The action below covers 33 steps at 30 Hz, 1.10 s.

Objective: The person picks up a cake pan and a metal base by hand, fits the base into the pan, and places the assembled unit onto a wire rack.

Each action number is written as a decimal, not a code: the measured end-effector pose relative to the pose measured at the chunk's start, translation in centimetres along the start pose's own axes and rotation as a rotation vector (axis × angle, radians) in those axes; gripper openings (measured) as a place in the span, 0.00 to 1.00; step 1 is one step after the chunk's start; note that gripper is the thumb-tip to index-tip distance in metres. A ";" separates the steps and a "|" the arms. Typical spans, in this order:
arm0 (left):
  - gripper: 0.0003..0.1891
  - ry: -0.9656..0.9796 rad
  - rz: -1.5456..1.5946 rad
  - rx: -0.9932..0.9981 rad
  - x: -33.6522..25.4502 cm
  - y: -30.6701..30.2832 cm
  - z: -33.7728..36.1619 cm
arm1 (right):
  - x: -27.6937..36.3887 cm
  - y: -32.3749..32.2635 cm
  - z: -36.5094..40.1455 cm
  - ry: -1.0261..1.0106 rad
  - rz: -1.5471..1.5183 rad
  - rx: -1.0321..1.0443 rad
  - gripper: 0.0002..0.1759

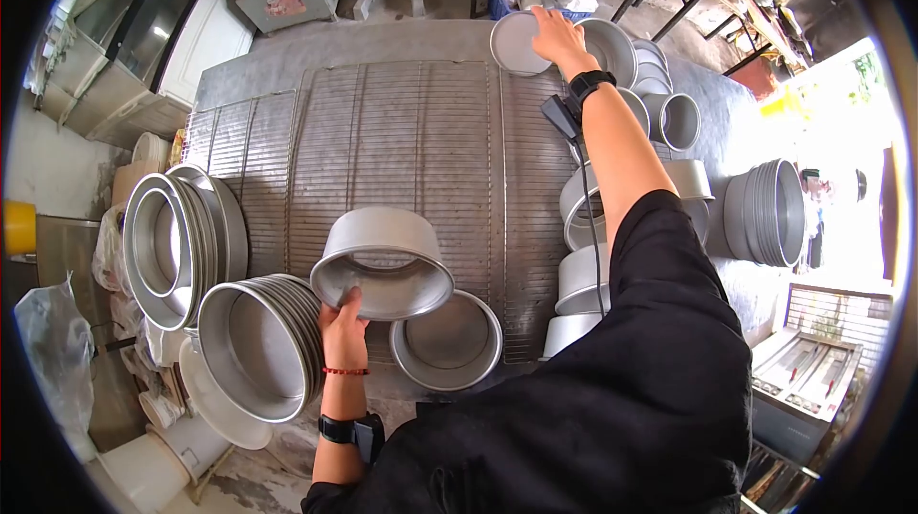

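Note:
My left hand [345, 332] is closed on the rim of a round cake pan ring [382, 227], tilted above the wire racks [382, 131]; an opening shows through its far side. Below it, another round cake pan [447, 342] lies near the table's front edge. My right hand [566, 41] reaches to the far side and grips the right edge of a flat round metal disc [514, 43], fingers closed on it. Beside that hand lies a cake pan [612, 47] on its side. A dark device with a cable hangs at my right wrist.
Nested cake pans [253, 351] and larger rings [158, 251] lie on their sides at left. More pans [677, 122] crowd the right, with a nested stack [765, 213] farther over. A blue crate [500, 0] sits beyond the table's far edge.

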<state>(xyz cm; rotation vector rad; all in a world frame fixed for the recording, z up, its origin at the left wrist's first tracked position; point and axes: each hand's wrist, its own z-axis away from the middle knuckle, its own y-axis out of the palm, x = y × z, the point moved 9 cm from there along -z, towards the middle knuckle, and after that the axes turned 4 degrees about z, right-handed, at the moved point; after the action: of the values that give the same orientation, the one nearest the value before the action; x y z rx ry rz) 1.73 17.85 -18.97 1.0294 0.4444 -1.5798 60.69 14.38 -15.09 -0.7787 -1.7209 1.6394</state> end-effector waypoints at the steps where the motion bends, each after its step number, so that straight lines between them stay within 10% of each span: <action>1: 0.15 0.011 0.012 0.016 -0.1 0.3 0.0 | 0.4 -0.6 0.3 -0.034 -0.025 -0.056 0.31; 5: 0.13 -0.004 -0.040 0.027 0.4 0.6 -0.6 | 5.6 -3.5 2.9 -0.227 -0.399 -0.078 0.27; 9: 0.14 0.024 -0.095 0.007 -0.1 2.8 -0.7 | 17.1 -8.9 16.8 -0.602 -0.874 0.819 0.36; 11: 0.15 0.024 -0.142 -0.004 -0.3 3.6 -1.0 | 19.6 -10.5 21.3 -1.023 -0.681 0.395 0.28; 13: 0.16 0.016 -0.115 0.082 -0.5 5.6 -0.8 | 19.8 -11.4 23.4 -1.021 -0.432 0.343 0.23; 26: 0.28 0.217 -0.590 0.417 1.4 6.7 0.1 | -0.2 -4.8 6.4 -0.024 -0.255 -0.136 0.20; 33: 0.30 0.243 -0.877 0.516 2.8 5.1 2.1 | -1.9 -2.5 5.1 0.132 -0.218 -0.078 0.21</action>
<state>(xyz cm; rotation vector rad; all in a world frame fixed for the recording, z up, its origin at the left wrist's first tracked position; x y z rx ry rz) 5.74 13.10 -18.85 1.5489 0.7406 -2.4390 57.91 9.59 -12.82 -0.6921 -1.7186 1.3524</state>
